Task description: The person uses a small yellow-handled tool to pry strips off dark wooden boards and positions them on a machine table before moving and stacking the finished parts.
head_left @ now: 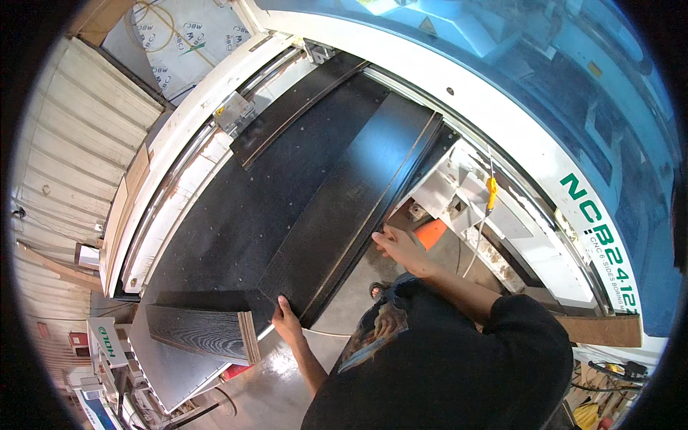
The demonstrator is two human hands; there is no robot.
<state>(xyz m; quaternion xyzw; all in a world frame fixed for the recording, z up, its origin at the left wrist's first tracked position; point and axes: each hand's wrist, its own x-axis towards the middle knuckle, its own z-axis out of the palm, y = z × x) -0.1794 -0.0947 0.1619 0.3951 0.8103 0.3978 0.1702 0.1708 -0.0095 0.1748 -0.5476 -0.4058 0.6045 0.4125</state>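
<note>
A workshop is spreading out below, with a corrugated wall at the left and a large white machine (502, 122) with blue panels curving across the top right. Its flat black machine bed (236, 215) is carrying dark boards. Near the bed's lower left corner, a stack of dark boards (204, 331) with pale plywood edges is lying. Just right of it, the left hand (287, 319) is gripping the near end of a long black board (351, 201), fingers wrapped over its edge. The board is lying lengthwise along the bed's right edge. Further right, the right hand (398, 245) is pressing against the board's right side, fingers together.
</note>
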